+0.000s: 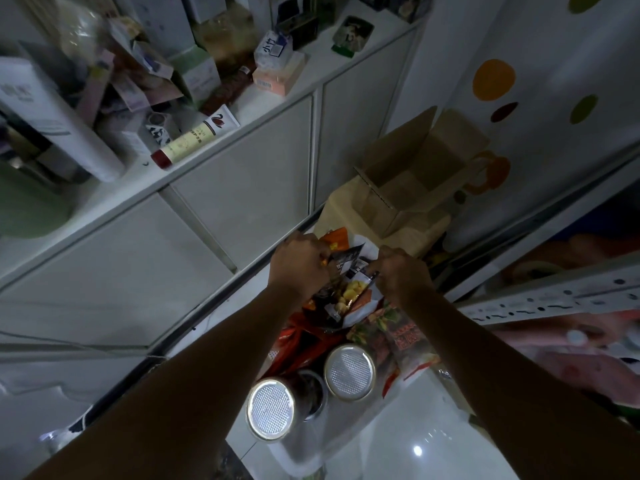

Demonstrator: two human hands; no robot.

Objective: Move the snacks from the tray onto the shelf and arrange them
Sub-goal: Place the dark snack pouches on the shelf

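Observation:
Both hands reach down into a pile of snacks on a white tray [388,427] on the floor. My left hand [301,263] grips the left edge of a snack bag [349,292] showing yellow pieces. My right hand [398,271] pinches the right edge of the same bag. Below it lie red and orange packets [298,344] and a dark printed packet [391,337]. Two cans with silver lids [272,408] [349,370] stand at the near end of the tray.
A white cabinet [242,188] with a cluttered top runs along the left, holding boxes, tubes and bottles [194,138]. An open cardboard box [412,178] stands on a larger carton just beyond the tray. A perforated metal rack [554,299] is at the right.

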